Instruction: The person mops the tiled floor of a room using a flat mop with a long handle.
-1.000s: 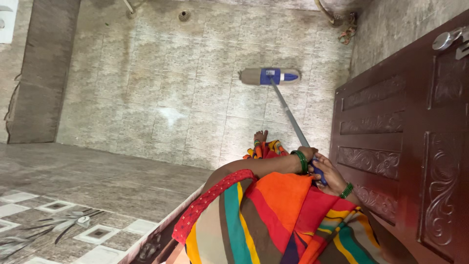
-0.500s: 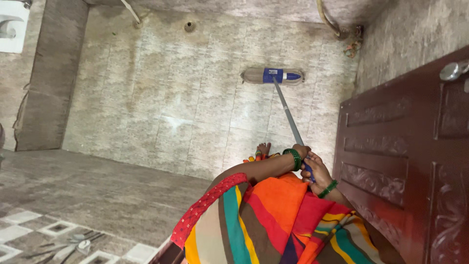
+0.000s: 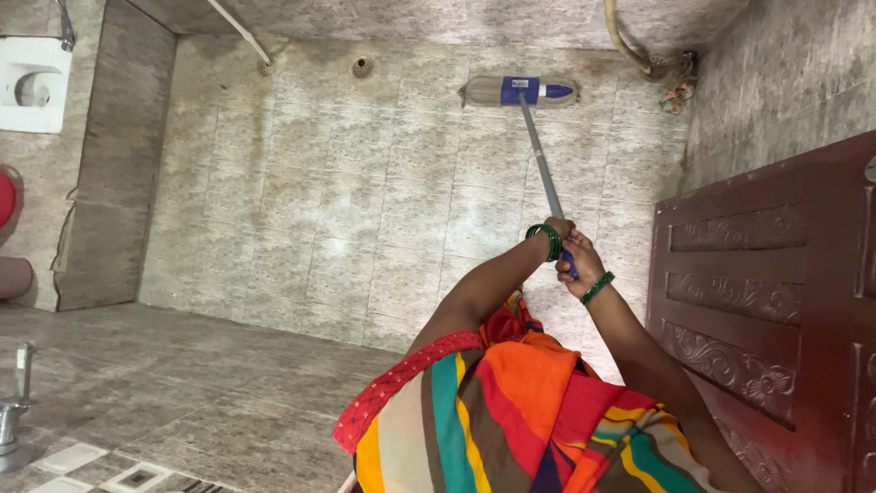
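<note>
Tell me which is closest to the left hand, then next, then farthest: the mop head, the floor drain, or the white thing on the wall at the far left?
From the left hand on the mop handle:
1. Mop head, straight ahead at the handle's end.
2. Floor drain, ahead and to the left.
3. White wall fixture, far left edge.

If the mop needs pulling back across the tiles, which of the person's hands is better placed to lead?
Probably the right hand: it wraps the blue grip at the end of the mop handle. The left hand grips just above it and looks better placed to guide.
</note>
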